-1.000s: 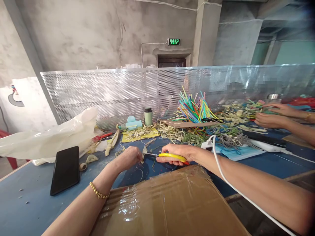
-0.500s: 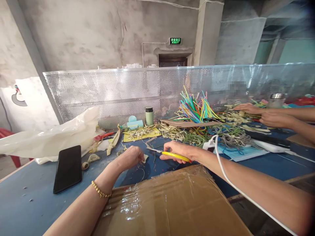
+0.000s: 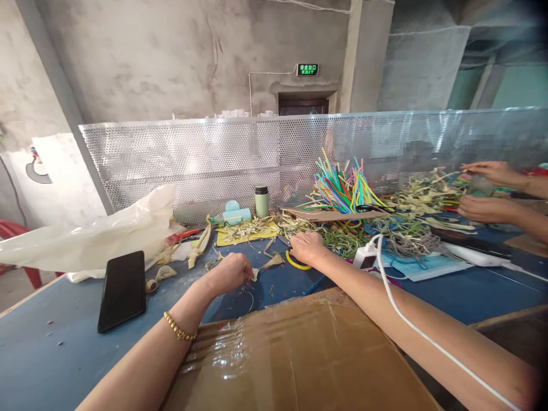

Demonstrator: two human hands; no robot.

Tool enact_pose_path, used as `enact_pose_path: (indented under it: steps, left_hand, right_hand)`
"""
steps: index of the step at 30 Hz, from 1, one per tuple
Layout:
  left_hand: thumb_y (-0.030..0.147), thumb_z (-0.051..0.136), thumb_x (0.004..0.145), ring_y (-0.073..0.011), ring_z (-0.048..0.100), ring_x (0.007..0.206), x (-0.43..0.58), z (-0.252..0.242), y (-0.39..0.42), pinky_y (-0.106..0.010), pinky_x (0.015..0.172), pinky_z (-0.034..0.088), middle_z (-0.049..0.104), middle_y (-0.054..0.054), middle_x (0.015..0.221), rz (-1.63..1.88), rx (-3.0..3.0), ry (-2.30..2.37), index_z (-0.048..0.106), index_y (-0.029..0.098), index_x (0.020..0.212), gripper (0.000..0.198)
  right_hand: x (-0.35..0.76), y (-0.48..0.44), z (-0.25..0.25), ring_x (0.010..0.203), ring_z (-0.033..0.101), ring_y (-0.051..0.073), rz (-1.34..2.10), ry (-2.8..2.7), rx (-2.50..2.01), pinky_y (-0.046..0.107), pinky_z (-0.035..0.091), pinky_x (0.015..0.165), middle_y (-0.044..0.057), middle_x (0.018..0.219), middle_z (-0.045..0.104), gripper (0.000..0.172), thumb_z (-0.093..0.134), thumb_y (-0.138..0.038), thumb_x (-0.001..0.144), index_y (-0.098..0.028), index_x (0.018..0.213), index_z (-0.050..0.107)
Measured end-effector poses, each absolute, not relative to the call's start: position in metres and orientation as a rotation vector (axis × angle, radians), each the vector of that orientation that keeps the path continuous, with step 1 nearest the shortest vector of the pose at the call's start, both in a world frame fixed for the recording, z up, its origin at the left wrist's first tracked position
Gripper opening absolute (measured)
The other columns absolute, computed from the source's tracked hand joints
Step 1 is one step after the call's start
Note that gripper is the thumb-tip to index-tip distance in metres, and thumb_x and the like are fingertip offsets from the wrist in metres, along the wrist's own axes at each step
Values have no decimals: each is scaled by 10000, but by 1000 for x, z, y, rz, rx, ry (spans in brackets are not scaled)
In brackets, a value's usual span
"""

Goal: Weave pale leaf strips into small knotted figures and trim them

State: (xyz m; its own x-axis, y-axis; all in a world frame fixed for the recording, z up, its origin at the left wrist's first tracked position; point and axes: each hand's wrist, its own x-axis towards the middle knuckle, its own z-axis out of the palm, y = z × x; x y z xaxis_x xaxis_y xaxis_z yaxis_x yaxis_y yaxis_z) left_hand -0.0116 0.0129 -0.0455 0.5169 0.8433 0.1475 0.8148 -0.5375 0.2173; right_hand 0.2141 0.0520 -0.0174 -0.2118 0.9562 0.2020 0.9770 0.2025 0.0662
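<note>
My left hand (image 3: 233, 272) is closed low over the blue table, its fingertips pinching a small pale scrap (image 3: 256, 275). A thin loose strand curls down below it. My right hand (image 3: 307, 248) is curled over the yellow-handled scissors (image 3: 297, 262) at the front edge of the pile of strips. One handle loop shows under the hand and a dark blade points up and left; most of the fingers are hidden. Between my hands lies a tan, flat scrap (image 3: 274, 261).
A taped cardboard box (image 3: 274, 354) stands right before me. A black phone (image 3: 123, 291) lies left. Behind are a green bottle (image 3: 262, 203), colourful tubes (image 3: 342, 185) and a perforated metal screen (image 3: 192, 165). A white cable (image 3: 387, 294) crosses my right arm. Another person's hands (image 3: 492, 191) work at right.
My right hand has moved away from me with the scissors, from beside my left hand to the pile's edge. My left hand has stayed about where it was. The other person's hands have moved apart.
</note>
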Motion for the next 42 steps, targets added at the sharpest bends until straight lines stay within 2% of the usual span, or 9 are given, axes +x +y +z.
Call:
enact_pose_path:
  steps: [2,6,10,16,19,21,25,32,42]
  left_hand:
    - [101,554,712,-204,695,805,-12,-45,13,-262,738,491,782,-74,843,380,2601,1456,803,176,815,280]
    - [87,564,691,-187,697,787,-12,-45,13,-245,726,496,783,-49,819,429,2542,1457,795,187,779,267]
    - [102,551,703,-196,698,795,-10,-47,12,-257,738,495,784,-58,824,421,2567,1513,796,189,782,272]
    - [129,578,708,-194,695,768,-9,-50,15,-261,724,493,781,-55,811,453,2530,1565,794,198,789,241]
    - [136,586,705,-191,691,783,-9,-50,13,-254,722,487,778,-40,810,473,2496,1579,791,207,780,229]
    - [145,589,703,-205,685,786,-8,-48,12,-257,705,480,770,-50,791,477,2460,1617,792,185,768,217]
    - [140,597,671,-219,658,764,-8,-43,10,-247,653,459,733,-58,699,460,2388,1644,787,138,704,193]
    - [184,599,671,-156,560,644,-12,-44,13,-226,564,380,621,7,559,524,2267,1586,781,140,691,189]
    - [184,580,635,-145,522,627,-14,-46,12,-237,562,354,605,1,578,570,2174,1607,745,123,677,182]
  right_hand:
    - [205,41,-15,1210,556,302,-316,-2446,-1665,381,412,979,186,1187,665,242,560,-232,895,-159,1072,709]
    - [180,30,-23,1096,610,214,-98,-2768,-900,295,433,932,108,1150,666,320,571,-148,866,-186,1170,664]
    - [179,41,-38,1001,636,215,-139,-2809,-1142,269,456,845,115,1062,672,239,594,-335,897,-153,1024,684]
    - [208,61,-20,1095,593,332,-424,-2541,-1557,389,430,881,252,1091,654,217,507,-159,909,-87,943,710]
    - [192,50,-7,1014,628,270,-392,-2581,-1427,319,440,824,156,1057,686,212,536,-244,904,-147,980,709]
    - [173,38,-5,939,639,225,-78,-2794,-1106,261,435,756,73,981,705,197,644,-318,829,-187,963,708]
    - [147,24,-22,951,627,256,-33,-2756,-1181,267,410,681,116,1054,675,440,775,-491,678,-160,946,666]
    - [154,32,-48,853,680,211,127,-2644,-1122,248,380,636,66,840,739,80,663,-260,801,-197,826,707]
    - [159,39,-51,635,631,145,399,-2544,-1092,212,372,587,26,616,681,168,621,-129,748,-149,827,768]
